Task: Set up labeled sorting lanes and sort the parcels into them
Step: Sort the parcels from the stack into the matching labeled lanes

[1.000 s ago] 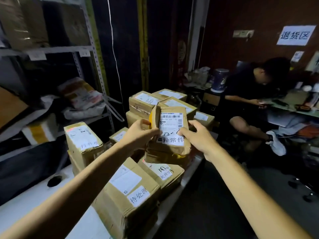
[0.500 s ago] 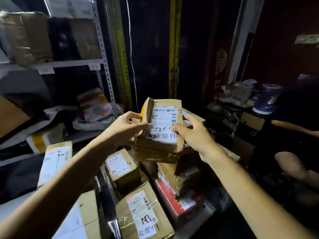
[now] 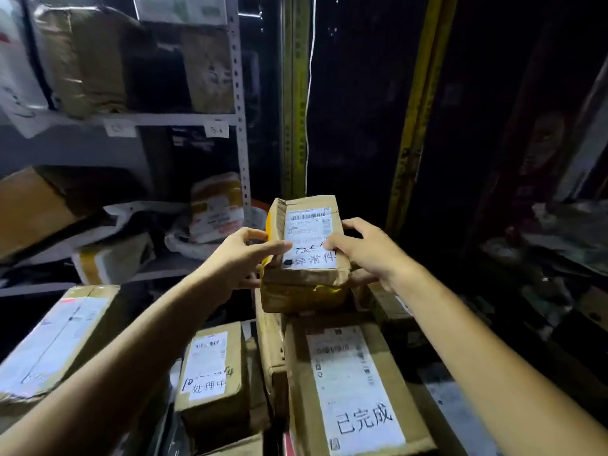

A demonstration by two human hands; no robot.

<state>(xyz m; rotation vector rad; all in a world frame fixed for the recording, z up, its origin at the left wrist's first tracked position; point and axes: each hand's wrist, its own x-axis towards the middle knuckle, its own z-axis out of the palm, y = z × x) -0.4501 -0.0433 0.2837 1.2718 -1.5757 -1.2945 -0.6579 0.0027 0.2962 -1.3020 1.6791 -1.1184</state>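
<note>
Parcel (image 3: 307, 245) atop box stack (image 3: 345, 383)

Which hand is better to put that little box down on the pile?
Probably the right hand: it wraps the parcel with thumb on top and fingers round the edge; the left hand only pinches one side.

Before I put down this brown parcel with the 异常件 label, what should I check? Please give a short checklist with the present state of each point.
1. Both hands hold the brown cardboard parcel with the white 异常件 label, left hand on its left side and right hand on its right: ok.
2. Label readable: ok.
3. Parcel closed: not ok. The left end flap stands open and yellow shows.
4. Free of the taped brown parcel beneath: cannot tell.
5. Matching lane sign in view: not ok. The nearer boxes are the brown box labelled 已完成 and the brown box labelled 处理中.
</note>
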